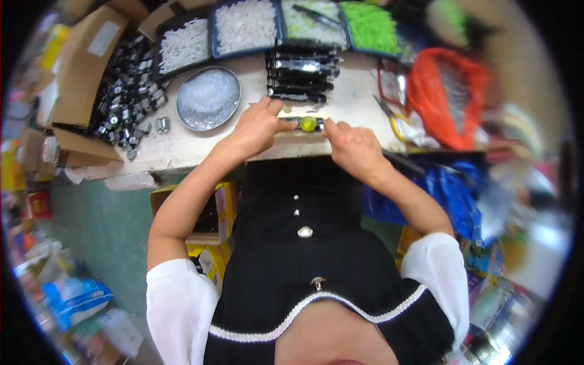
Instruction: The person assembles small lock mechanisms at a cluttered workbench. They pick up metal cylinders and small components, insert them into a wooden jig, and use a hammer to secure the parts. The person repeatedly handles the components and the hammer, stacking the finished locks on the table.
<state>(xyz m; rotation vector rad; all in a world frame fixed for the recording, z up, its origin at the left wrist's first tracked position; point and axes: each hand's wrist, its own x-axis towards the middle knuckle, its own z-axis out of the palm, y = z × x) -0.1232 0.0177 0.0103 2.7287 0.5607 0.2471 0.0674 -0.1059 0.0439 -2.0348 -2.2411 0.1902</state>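
Both hands, left hand (258,128) and right hand (351,148), pinch a yellow-tipped black part (307,124) between them.

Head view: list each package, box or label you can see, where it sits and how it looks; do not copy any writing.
Brown cardboard box: table's far left, flaps open, pale rectangular label on its side.
Yellow cardboard boxes: under the table, near the left hand.
Orange plastic bag: table's right end, crumpled.
Blue plastic bag: below the right hand, glossy.
Blue-white packet: floor, lower left.
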